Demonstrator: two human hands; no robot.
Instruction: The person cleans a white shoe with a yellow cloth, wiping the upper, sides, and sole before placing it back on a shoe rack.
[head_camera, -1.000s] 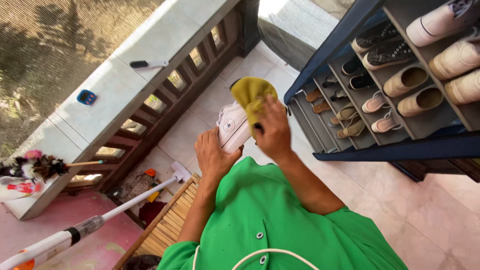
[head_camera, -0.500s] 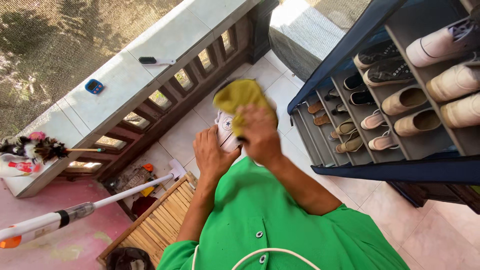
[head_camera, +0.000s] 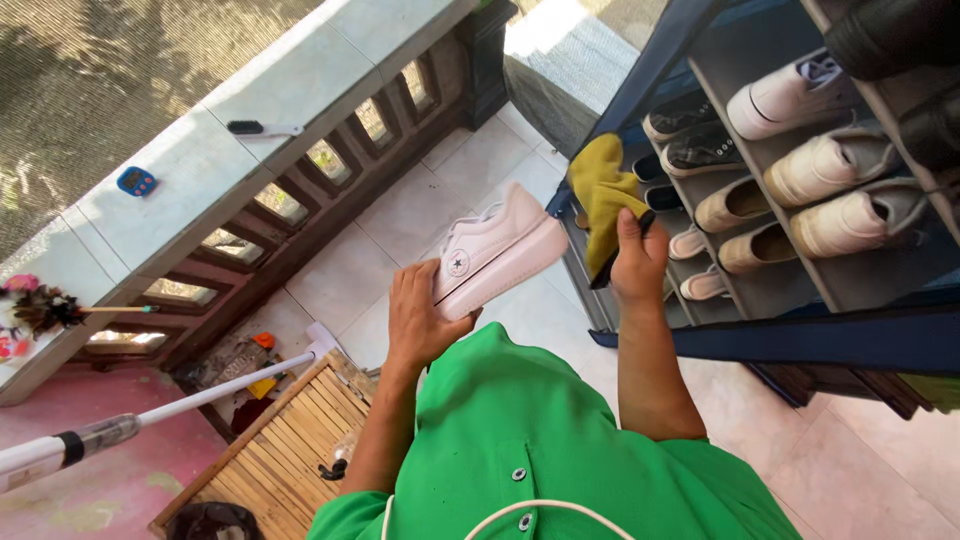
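White leather low-top sneaker (head_camera: 497, 253), long axis toe toward shelves, gripped at heel by left hand (head_camera: 420, 312); right hand (head_camera: 637, 262), just beside toe, clutching yellow cloth (head_camera: 603, 192).

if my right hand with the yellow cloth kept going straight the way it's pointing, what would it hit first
Probably the shoe rack: the right hand, gripping the yellow cloth, points up toward its lower shelves, near the dark shoes. Depth is hard to judge.

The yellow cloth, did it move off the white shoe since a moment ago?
Yes. The yellow cloth in the right hand has swung right, off the white shoe held by the left hand, and now hangs toward the shoe rack.
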